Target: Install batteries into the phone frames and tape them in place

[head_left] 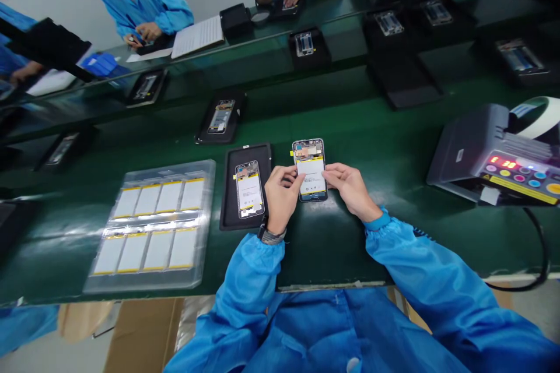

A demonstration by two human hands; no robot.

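Observation:
An opened phone (311, 172) with a white battery and a yellow tab at its upper left lies between my hands, over the green table. My left hand (282, 192) pinches its left edge, the thumb over the battery. On the opposite edge, my right hand (349, 183) is closed, thumb and fingertips on the phone's side. Just left of my left hand, a second opened phone (250, 189) with a battery rests in a black tray (230, 186). Farther left stands a clear plastic tray (209, 186) holding several white batteries (169, 196).
A tape dispenser (464, 145) with a lit display stands at the right, its cable (545, 245) hanging over the edge. Beyond my hands, more black trays (402, 78) line the green surface (341, 111), several with phone parts. Co-workers in blue sleeves (175, 9) work across the line.

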